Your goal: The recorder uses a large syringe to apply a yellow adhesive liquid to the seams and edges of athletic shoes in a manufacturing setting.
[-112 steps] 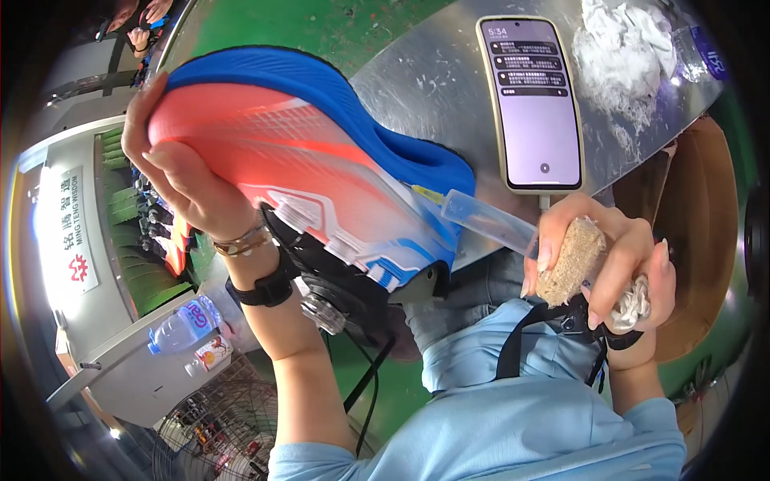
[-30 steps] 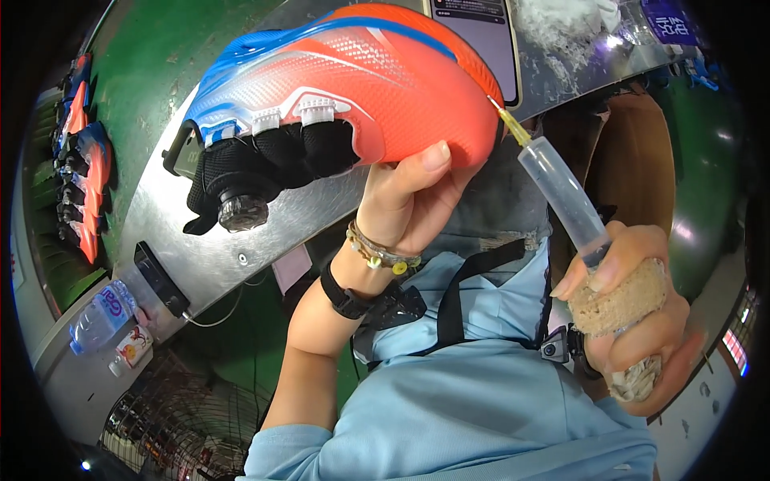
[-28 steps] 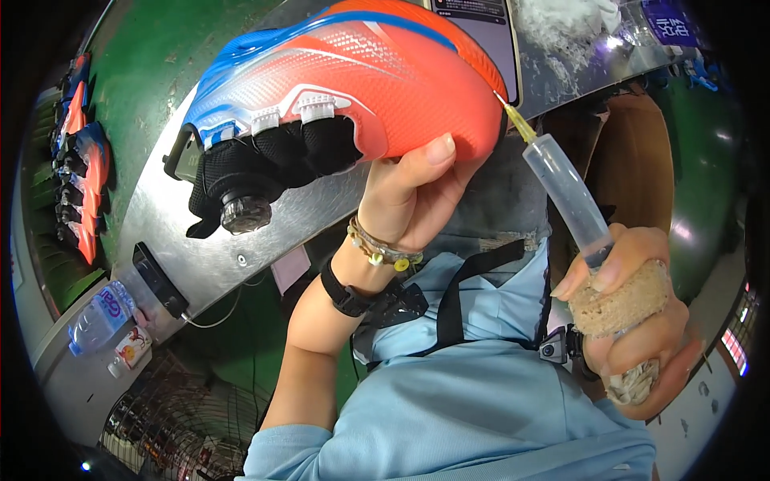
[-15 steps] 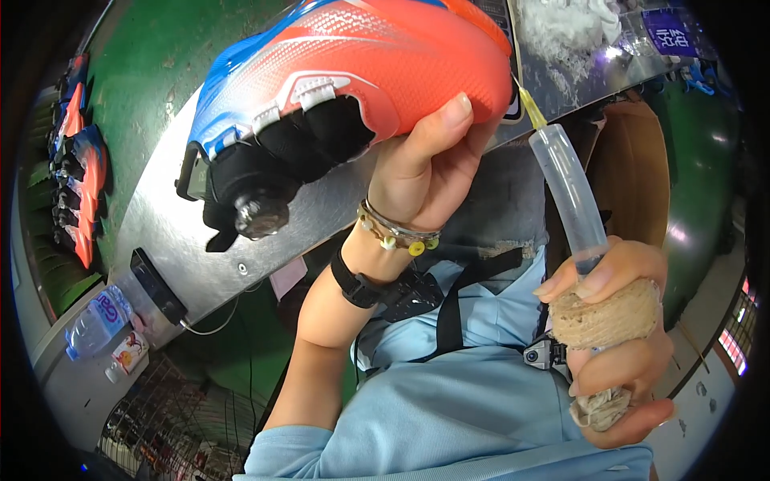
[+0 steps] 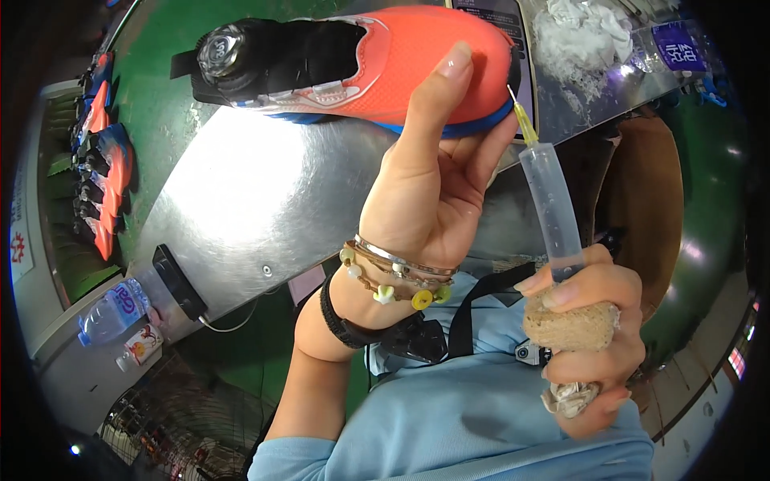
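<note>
My left hand [image 5: 421, 180] grips an orange-red shoe [image 5: 393, 80] from beneath its toe, thumb pressed on the upper. The shoe lies sideways in the air with its toe to the right, showing a black tongue and collar, a round dial and a blue sole edge. Closed around a clear syringe [image 5: 553, 204] filled with translucent fluid is my right hand [image 5: 593, 361]. The syringe's yellow needle [image 5: 525, 126] points up at the shoe's dark toe edge; whether its tip touches cannot be told. The same hand also clasps a tan porous block [image 5: 565, 325] and a crumpled whitish wad [image 5: 571, 398].
Below the shoe spreads a metal tabletop [image 5: 321, 172]. A phone [image 5: 523, 80] lies behind the toe, near white fluff [image 5: 581, 36]. Left are more shoes [image 5: 104, 184], a black cabled device [image 5: 178, 282] and a water bottle [image 5: 116, 313]. A brown bin [image 5: 646, 200] stands right.
My left hand has rolled the shoe, so its opening now faces up and away and the blue sole edge shows below. The syringe and right hand have shifted slightly left.
</note>
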The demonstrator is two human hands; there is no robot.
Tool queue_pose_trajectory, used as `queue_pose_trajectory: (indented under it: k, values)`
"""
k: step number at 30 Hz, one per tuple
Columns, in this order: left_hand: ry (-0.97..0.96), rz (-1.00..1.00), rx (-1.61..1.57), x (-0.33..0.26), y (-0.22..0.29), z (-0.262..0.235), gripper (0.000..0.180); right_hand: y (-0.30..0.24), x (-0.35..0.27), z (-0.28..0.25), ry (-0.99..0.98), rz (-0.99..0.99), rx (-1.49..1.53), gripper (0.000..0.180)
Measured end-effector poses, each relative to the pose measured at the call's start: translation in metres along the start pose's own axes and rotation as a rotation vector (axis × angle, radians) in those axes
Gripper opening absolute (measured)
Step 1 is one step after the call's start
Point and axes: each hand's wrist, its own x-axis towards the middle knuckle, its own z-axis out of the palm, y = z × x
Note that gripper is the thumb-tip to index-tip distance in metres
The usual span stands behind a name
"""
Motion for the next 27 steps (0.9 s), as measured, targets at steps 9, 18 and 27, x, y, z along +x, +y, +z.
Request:
queue_pose_trajectory:
  k: [9, 18, 27]
  values:
    - [0.021, -0.031, 0.029, 0.003, 0.005, 0.003, 0.029, 0.013, -0.001, -0.012, -0.116, -0.101, 0.027, 0.043]
    - [-0.466, 0.007, -0.021, 0.030, 0.142, -0.107, 0.059, -0.006, 0.014, -0.038, 0.144, -0.065, -0.142, 0.047]
    - [0.457, 1.101, 0.132, -0.134, 0.532, -0.339, 0.056, 0.035, 0.049, -0.069, 0.251, -0.095, -0.014, 0.044]
